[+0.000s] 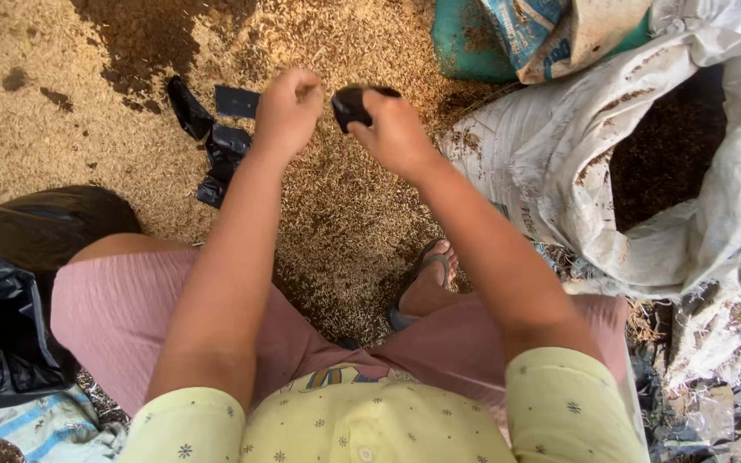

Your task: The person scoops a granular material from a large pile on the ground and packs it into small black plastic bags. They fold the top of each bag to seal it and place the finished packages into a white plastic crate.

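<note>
My right hand [394,130] grips a small black plastic bag [352,105] by its edge, held up in front of me. My left hand [287,107] is closed in a loose fist just left of the bag, its fingertips pinched together close to the bag's rim; I cannot tell whether it touches the bag. Both hands hover above ground covered in rice husk [336,197]. Several more small black plastic bags [216,137] lie on the husk to the left of my left hand.
A large open white woven sack [559,163] holding dark soil [666,146] lies at the right. A green and blue sack [516,34] sits at the top. Black plastic sheeting [10,291] is bunched at the left. My sandalled foot [429,279] rests between my knees.
</note>
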